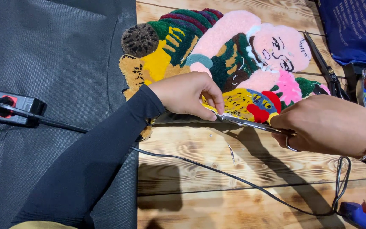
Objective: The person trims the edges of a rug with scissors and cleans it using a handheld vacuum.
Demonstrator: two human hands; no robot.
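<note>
1. lying on the wooden tabletop (pixel 250 182), a colourful tufted rug piece (pixel 217 55) has its lower edge pinched between the thumb and fingers of the left hand (pixel 187 94).
2. right hand (pixel 323 125) is closed around the handles of scissors (pixel 255 124), whose blades meet the rug edge just beside the left fingertips.
3. below the grip, a black cable (pixel 234 176) runs across the planks to a blue glue gun (pixel 361 214).
4. left of the grip, grey fabric (pixel 51 55) carries a black power strip (pixel 11 108).
5. beyond the right hand lies a second pair of scissors (pixel 325 68), near a blue bag (pixel 354 27).
</note>
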